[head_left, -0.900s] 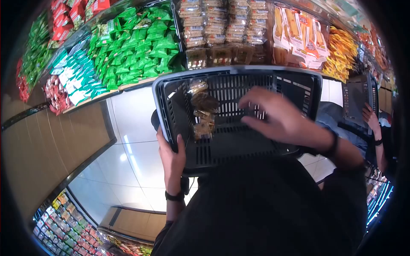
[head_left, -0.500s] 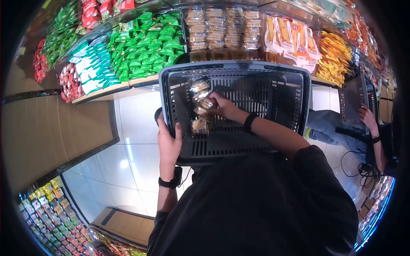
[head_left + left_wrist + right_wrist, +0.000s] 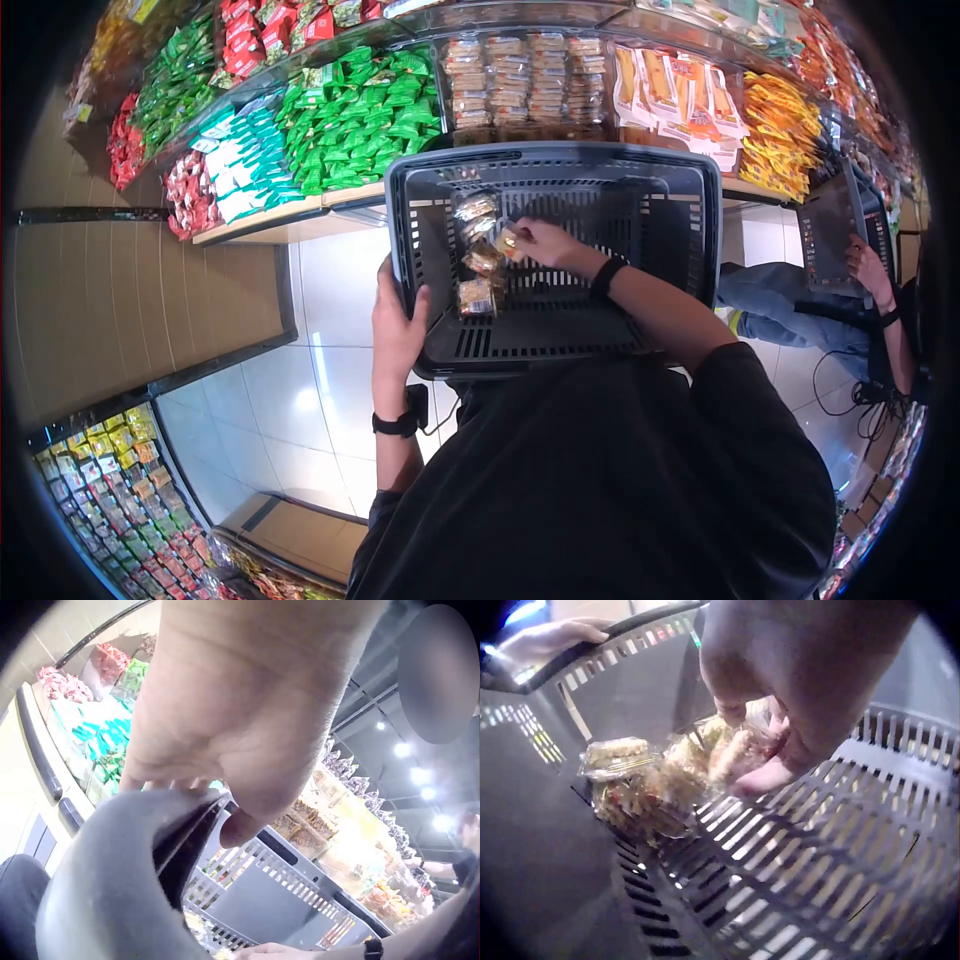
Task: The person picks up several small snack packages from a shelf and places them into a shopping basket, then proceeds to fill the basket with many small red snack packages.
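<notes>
My left hand (image 3: pixel 397 335) grips the left rim of a dark grey shopping basket (image 3: pixel 555 345), thumb on the inner side and fingers along the outside. Inside the basket, my right hand (image 3: pixel 550 245) pinches a small clear-wrapped snack (image 3: pixel 510 243) between thumb and fingers. In the right wrist view this snack (image 3: pixel 739 754) looks pale and crumbly, and fingers partly cover it. Several similar wrapped snacks (image 3: pixel 478 297) lie in a row along the basket's left side, close by the right fingertips.
Beyond the basket runs a shelf with green packets (image 3: pixel 365 125), stacked wrapped snacks (image 3: pixel 525 80), white-and-orange packs (image 3: pixel 680 95) and yellow packets (image 3: pixel 780 135). At the right, another person's hand (image 3: pixel 868 268) holds a second basket (image 3: pixel 832 225). A brown cabinet side (image 3: pixel 150 310) stands at the left.
My right hand has come down from above the basket to the snacks at its left and now lifts one slightly aside. My left hand keeps its hold on the rim.
</notes>
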`<action>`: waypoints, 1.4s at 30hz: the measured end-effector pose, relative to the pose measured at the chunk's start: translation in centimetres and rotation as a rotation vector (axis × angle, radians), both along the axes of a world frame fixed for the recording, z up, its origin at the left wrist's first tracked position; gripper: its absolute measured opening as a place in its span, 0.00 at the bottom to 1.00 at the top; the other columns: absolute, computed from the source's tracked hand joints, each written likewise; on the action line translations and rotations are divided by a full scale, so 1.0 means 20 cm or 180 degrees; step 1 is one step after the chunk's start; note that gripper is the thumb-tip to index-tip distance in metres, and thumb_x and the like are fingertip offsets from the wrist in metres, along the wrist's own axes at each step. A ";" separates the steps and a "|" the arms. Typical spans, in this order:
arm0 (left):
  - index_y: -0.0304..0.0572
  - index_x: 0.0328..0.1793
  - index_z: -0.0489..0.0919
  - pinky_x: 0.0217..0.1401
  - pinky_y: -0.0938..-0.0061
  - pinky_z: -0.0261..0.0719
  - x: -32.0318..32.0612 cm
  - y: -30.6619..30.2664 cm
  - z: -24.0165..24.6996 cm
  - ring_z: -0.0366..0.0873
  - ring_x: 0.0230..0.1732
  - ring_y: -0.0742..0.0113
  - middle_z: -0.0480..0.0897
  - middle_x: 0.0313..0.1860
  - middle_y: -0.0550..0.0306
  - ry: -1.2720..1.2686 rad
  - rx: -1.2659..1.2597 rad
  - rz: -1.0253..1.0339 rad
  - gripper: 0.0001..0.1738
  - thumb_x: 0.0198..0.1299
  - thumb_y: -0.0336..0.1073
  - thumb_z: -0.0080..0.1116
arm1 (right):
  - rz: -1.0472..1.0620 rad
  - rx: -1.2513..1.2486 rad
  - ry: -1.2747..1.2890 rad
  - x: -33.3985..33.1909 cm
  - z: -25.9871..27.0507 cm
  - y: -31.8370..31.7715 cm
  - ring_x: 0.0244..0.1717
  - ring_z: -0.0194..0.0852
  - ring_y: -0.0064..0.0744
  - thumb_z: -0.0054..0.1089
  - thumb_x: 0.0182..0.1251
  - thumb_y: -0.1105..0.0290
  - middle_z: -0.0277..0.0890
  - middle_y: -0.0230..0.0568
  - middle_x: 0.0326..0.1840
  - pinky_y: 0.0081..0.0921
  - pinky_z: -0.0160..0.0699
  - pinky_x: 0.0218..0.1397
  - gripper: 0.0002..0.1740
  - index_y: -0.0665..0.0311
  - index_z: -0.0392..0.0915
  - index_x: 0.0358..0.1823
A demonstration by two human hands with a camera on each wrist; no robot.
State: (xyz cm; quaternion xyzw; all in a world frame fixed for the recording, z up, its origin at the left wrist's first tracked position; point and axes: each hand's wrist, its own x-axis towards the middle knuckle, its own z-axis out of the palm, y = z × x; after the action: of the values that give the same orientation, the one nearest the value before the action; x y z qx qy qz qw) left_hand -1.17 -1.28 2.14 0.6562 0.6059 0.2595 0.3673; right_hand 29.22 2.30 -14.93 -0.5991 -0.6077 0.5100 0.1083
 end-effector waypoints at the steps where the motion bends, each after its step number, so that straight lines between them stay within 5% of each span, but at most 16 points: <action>1: 0.35 0.76 0.65 0.61 0.53 0.81 0.02 0.01 0.03 0.83 0.60 0.33 0.84 0.58 0.32 -0.0010 0.0000 -0.0017 0.30 0.71 0.30 0.61 | -0.0118 -0.0363 0.0529 0.06 0.08 -0.01 0.48 0.86 0.38 0.64 0.78 0.56 0.83 0.50 0.51 0.33 0.83 0.56 0.26 0.70 0.73 0.64; 3: 0.37 0.75 0.70 0.59 0.63 0.81 0.05 0.02 0.13 0.85 0.52 0.55 0.87 0.55 0.45 0.1369 0.2104 -0.0102 0.30 0.69 0.29 0.65 | -0.0421 -0.0847 0.1459 0.13 0.32 -0.05 0.41 0.88 0.34 0.61 0.81 0.60 0.84 0.49 0.50 0.30 0.87 0.50 0.25 0.74 0.72 0.65; 4: 0.37 0.75 0.70 0.59 0.63 0.81 0.08 0.01 0.17 0.85 0.52 0.55 0.87 0.55 0.45 0.1364 0.2087 -0.0126 0.30 0.69 0.29 0.65 | -0.0605 -0.0976 0.1867 0.15 0.51 -0.10 0.39 0.89 0.32 0.60 0.81 0.62 0.85 0.48 0.50 0.28 0.88 0.47 0.24 0.76 0.73 0.65; 6: 0.37 0.71 0.75 0.63 0.64 0.79 0.15 -0.04 0.27 0.83 0.56 0.59 0.86 0.56 0.49 0.0460 0.1198 -0.0399 0.27 0.66 0.28 0.68 | -0.0731 -0.1162 0.2434 0.15 0.82 -0.17 0.38 0.88 0.31 0.59 0.81 0.61 0.85 0.45 0.46 0.26 0.88 0.46 0.20 0.75 0.78 0.56; 8: 0.37 0.67 0.77 0.64 0.66 0.79 0.24 -0.07 0.40 0.83 0.57 0.64 0.85 0.59 0.54 -0.0804 -0.0252 -0.0757 0.26 0.63 0.25 0.70 | -0.0389 -0.1323 0.2730 0.16 1.07 -0.20 0.39 0.89 0.31 0.59 0.81 0.60 0.85 0.46 0.47 0.26 0.88 0.47 0.22 0.77 0.78 0.59; 10: 0.36 0.64 0.78 0.65 0.68 0.80 0.29 -0.09 0.40 0.84 0.55 0.68 0.86 0.56 0.56 -0.1566 -0.0693 -0.1200 0.27 0.58 0.21 0.74 | -0.0401 -0.1348 0.2823 0.17 1.19 -0.24 0.39 0.89 0.31 0.59 0.81 0.60 0.86 0.45 0.47 0.26 0.88 0.47 0.23 0.77 0.78 0.59; 15: 0.36 0.52 0.78 0.61 0.71 0.83 0.36 -0.11 0.39 0.86 0.52 0.68 0.86 0.48 0.56 -0.1313 -0.0443 -0.1115 0.27 0.50 0.22 0.83 | -0.0588 -0.1316 0.2843 0.17 1.27 -0.30 0.38 0.88 0.28 0.60 0.82 0.58 0.86 0.42 0.45 0.25 0.87 0.46 0.23 0.76 0.80 0.57; 22: 0.34 0.57 0.81 0.52 0.64 0.86 0.55 0.34 0.76 0.88 0.47 0.57 0.88 0.47 0.50 0.0056 0.1012 -0.1411 0.31 0.50 0.36 0.84 | -0.0320 0.1208 0.1215 0.48 1.68 -0.09 0.38 0.81 0.25 0.62 0.80 0.54 0.85 0.40 0.38 0.29 0.80 0.45 0.23 0.70 0.82 0.57; 23: 0.34 0.59 0.82 0.55 0.64 0.84 0.59 0.45 0.80 0.87 0.49 0.55 0.88 0.50 0.48 0.0356 0.1403 -0.1601 0.29 0.52 0.35 0.82 | -0.0284 0.1661 0.0163 0.57 1.76 0.01 0.40 0.81 0.29 0.64 0.78 0.57 0.86 0.44 0.41 0.31 0.80 0.47 0.22 0.70 0.82 0.58; 26: 0.33 0.64 0.80 0.64 0.56 0.80 0.81 0.82 0.79 0.83 0.61 0.40 0.85 0.59 0.39 0.0895 0.1793 -0.2421 0.29 0.57 0.34 0.76 | -0.0040 0.2440 -0.0496 0.81 1.64 0.33 0.42 0.83 0.38 0.66 0.75 0.62 0.86 0.48 0.43 0.36 0.81 0.49 0.18 0.69 0.82 0.55; 30: 0.31 0.70 0.76 0.71 0.54 0.77 1.10 1.25 0.31 0.79 0.66 0.37 0.81 0.64 0.33 0.1428 0.1286 -0.3682 0.37 0.56 0.38 0.76 | 0.0788 0.1059 -0.0779 0.88 1.37 0.63 0.52 0.87 0.39 0.63 0.74 0.71 0.84 0.55 0.48 0.35 0.85 0.54 0.20 0.74 0.75 0.63; 33: 0.29 0.69 0.76 0.73 0.57 0.77 1.26 1.36 0.17 0.79 0.68 0.38 0.81 0.65 0.34 0.2441 -0.0181 -0.3861 0.38 0.54 0.38 0.77 | 0.0735 0.0857 0.0084 0.99 1.04 0.69 0.58 0.84 0.43 0.59 0.76 0.72 0.81 0.57 0.60 0.36 0.85 0.58 0.23 0.75 0.71 0.68; 34: 0.30 0.68 0.77 0.73 0.58 0.77 1.26 1.39 0.08 0.79 0.68 0.39 0.82 0.65 0.35 0.2427 0.0057 -0.3957 0.37 0.53 0.38 0.77 | 0.0528 0.0894 0.0608 0.98 1.06 0.62 0.60 0.83 0.44 0.56 0.77 0.74 0.79 0.57 0.64 0.36 0.84 0.60 0.23 0.75 0.70 0.70; 35: 0.30 0.68 0.77 0.74 0.58 0.77 1.24 1.41 0.00 0.79 0.68 0.39 0.82 0.65 0.36 0.2360 0.0321 -0.4077 0.37 0.52 0.37 0.77 | 0.0499 0.0748 -0.0144 0.94 1.05 0.67 0.55 0.87 0.47 0.47 0.67 0.88 0.77 0.63 0.68 0.37 0.87 0.56 0.24 0.78 0.74 0.65; 40: 0.32 0.70 0.76 0.75 0.57 0.76 1.26 1.38 -0.06 0.77 0.70 0.41 0.81 0.67 0.39 0.2766 -0.0176 -0.4422 0.36 0.53 0.35 0.74 | 0.0683 0.1077 -0.0307 0.97 0.86 0.62 0.62 0.80 0.55 0.58 0.68 0.83 0.81 0.58 0.58 0.42 0.80 0.63 0.20 0.76 0.77 0.61; 42: 0.33 0.73 0.75 0.77 0.57 0.75 1.11 1.40 -0.24 0.75 0.73 0.43 0.80 0.70 0.41 0.2028 0.0774 -0.4283 0.34 0.58 0.32 0.68 | 0.0784 0.1214 -0.0455 0.96 0.86 0.62 0.62 0.79 0.54 0.60 0.68 0.82 0.82 0.52 0.55 0.41 0.80 0.65 0.17 0.74 0.79 0.58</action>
State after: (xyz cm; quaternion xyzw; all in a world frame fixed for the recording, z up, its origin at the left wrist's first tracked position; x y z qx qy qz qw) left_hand 20.96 26.78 -2.58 0.9639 0.1184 -0.1581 0.1786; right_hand 48.41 14.69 2.29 -0.5237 -0.7677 0.3517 0.1131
